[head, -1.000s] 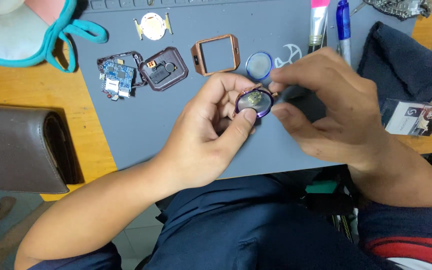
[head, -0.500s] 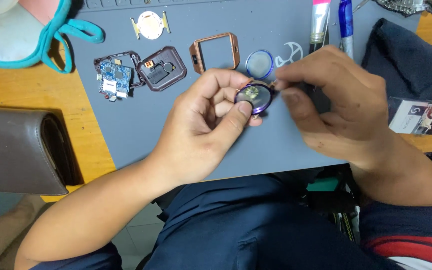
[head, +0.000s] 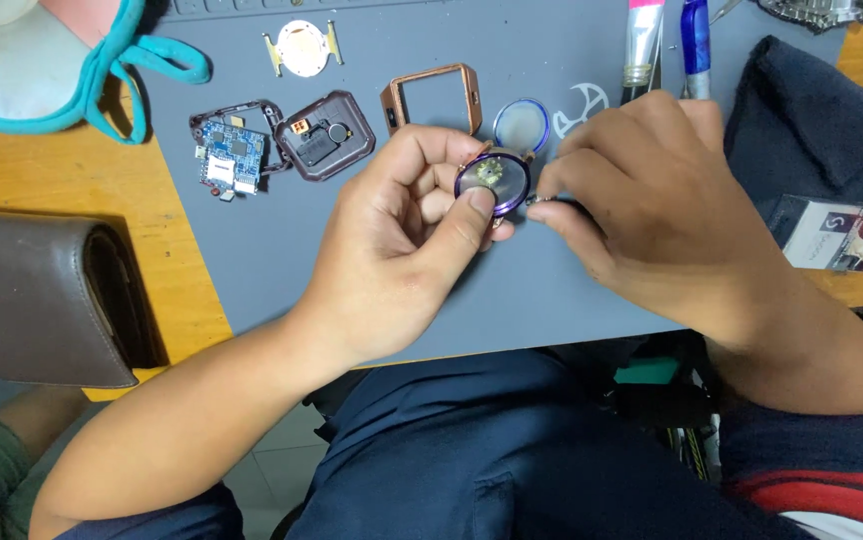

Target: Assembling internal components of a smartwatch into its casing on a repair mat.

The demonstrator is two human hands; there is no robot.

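While the left hand (head: 402, 250) pinches a round purple watch case (head: 493, 183) mid-frame, movement inside, the right hand (head: 652, 200) clamps a small tool (head: 549, 201) beside it

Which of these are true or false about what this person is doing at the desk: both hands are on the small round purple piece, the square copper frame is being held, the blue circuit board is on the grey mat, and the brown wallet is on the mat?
1. The left hand pinches the round purple-rimmed watch case. True.
2. The right hand holds the square copper frame. False: the frame lies on the grey mat, untouched; the right hand's fingertips are at the round case's edge.
3. The blue circuit board lies on the mat. True.
4. The brown wallet lies on the mat. False: it rests on the wooden desk, left of the mat.
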